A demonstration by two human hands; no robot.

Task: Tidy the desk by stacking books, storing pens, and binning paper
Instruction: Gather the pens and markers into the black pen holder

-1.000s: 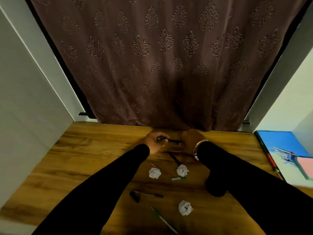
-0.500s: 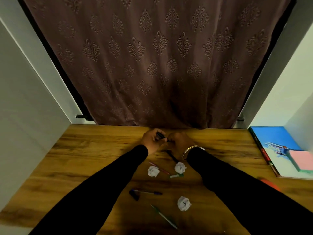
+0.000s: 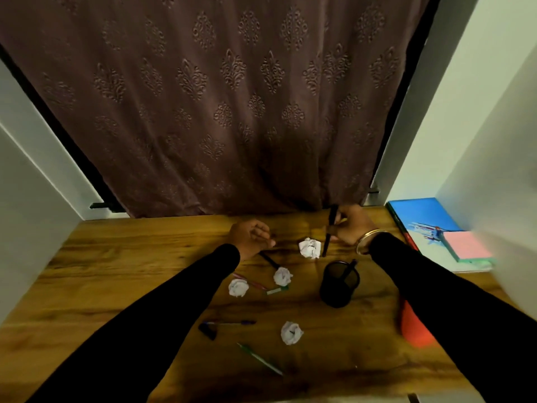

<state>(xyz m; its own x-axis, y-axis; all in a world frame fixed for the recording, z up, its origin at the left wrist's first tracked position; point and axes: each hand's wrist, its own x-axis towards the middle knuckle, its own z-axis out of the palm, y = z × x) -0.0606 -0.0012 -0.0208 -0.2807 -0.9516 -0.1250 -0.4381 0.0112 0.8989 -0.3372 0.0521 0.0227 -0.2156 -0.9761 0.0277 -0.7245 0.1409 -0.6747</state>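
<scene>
My right hand (image 3: pixel 350 225) grips a black pen (image 3: pixel 329 232) held nearly upright, above and behind the black mesh pen holder (image 3: pixel 338 283), which has one pen in it. My left hand (image 3: pixel 250 237) rests on the desk with its fingers curled and nothing in it. Several crumpled paper balls lie on the wood: one (image 3: pixel 310 248) beside the held pen, two (image 3: pixel 282 276) (image 3: pixel 238 287) in the middle and one (image 3: pixel 291 332) nearer me. Loose pens lie about: a black one (image 3: pixel 268 260), a red one (image 3: pixel 250 282), a blue one (image 3: pixel 229 323) and a green one (image 3: pixel 260 359).
A stack of books (image 3: pixel 427 225) with a pink pad (image 3: pixel 466 245) on top lies at the right, against a white wall. An orange-red object (image 3: pixel 414 327) sits under my right forearm. A patterned brown curtain (image 3: pixel 232 112) hangs behind the wooden desk (image 3: pixel 116 271).
My hands, together on the black pen before, have parted. The right hand carried the pen to the right, the left hand let go. The pen holder has come into view.
</scene>
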